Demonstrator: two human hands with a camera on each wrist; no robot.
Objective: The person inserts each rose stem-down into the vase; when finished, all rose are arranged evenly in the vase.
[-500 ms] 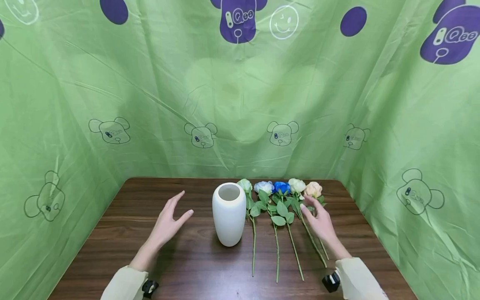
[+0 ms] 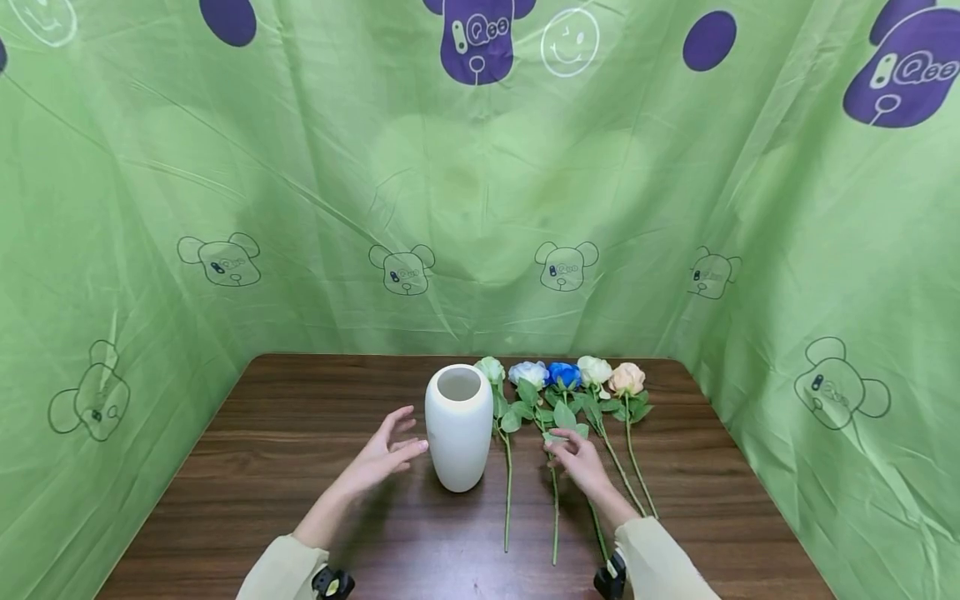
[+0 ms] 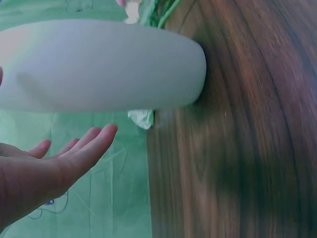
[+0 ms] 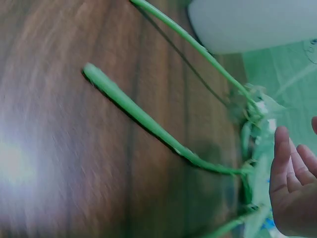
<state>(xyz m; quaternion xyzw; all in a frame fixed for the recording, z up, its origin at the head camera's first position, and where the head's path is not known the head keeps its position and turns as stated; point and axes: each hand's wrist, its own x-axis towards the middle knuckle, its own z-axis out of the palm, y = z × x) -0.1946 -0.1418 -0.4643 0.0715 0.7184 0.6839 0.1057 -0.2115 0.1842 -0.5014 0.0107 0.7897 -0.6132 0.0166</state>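
Observation:
A tall white vase [image 2: 459, 433] stands upright on the wooden table. My left hand [image 2: 386, 454] is just left of it, thumb close to the vase wall and fingers apart; in the left wrist view the left hand [image 3: 64, 166] curves beside the vase [image 3: 109, 64] with nothing in it. Over the stems and leaves of the flowers hovers my right hand [image 2: 581, 462], empty, fingers loosely bent. Beneath and around it lie a light blue flower [image 2: 528, 374] and a deep blue flower [image 2: 564, 375]. A green stem [image 4: 143, 116] shows left of the right hand [image 4: 297, 188] in the right wrist view.
A pale green flower [image 2: 490, 370] lies right behind the vase. Farther right are a white flower [image 2: 593, 371] and a peach flower [image 2: 627, 378], stems pointing toward me. Green printed cloth [image 2: 480, 317] hangs around the back and sides of the brown table [image 2: 300, 417].
My left hand has moved right, up close to the vase. My right hand has moved left and nearer to me, from the peach flower to the stems of the blue ones.

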